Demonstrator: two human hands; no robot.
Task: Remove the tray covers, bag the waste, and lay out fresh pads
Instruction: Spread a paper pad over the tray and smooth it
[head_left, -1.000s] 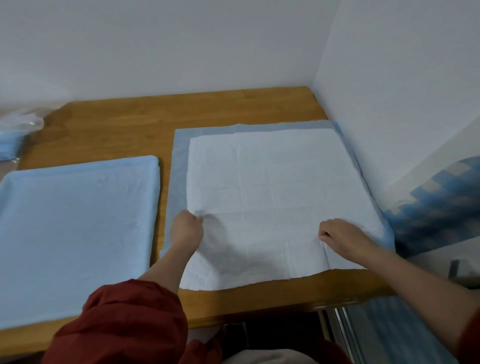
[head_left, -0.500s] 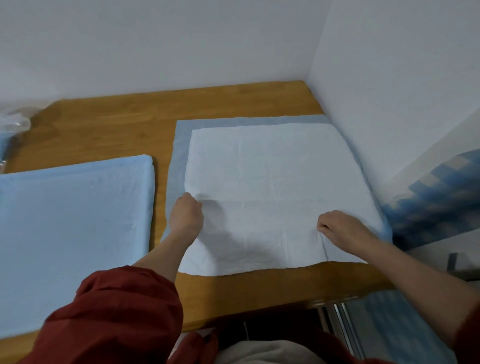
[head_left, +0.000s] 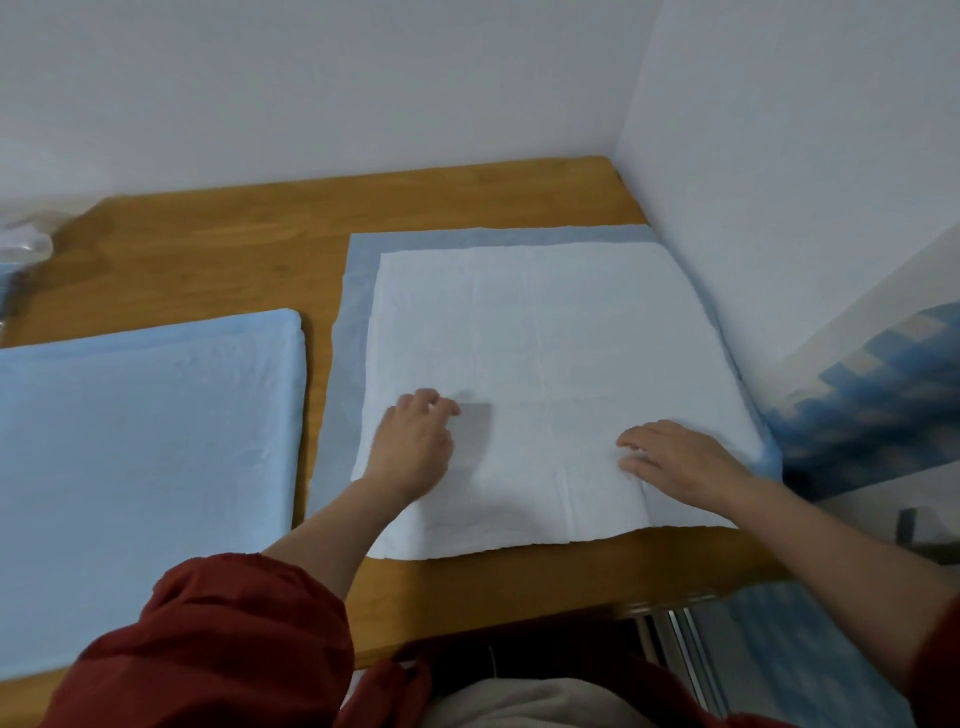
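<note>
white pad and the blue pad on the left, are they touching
Apart. The head view shows bare table between the white pad and the blue pad.

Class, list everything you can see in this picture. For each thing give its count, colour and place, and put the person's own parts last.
white pad: one, white, lying flat on the right half of the table
blue sheet: one, pale blue, under the white pad, showing along its left, far and right edges
light blue cover: one, light blue, left half of the table
table: one, brown wood, set into the room corner
plastic bag: one, clear, far left edge, mostly cut off
walls: two, white, behind and to the right
patterned surface: one, blue and white, right of the table
left sleeve: one, red, bottom left
left hand: one, on the white pad's near left
right hand: one, flat on the white pad's near right
</note>
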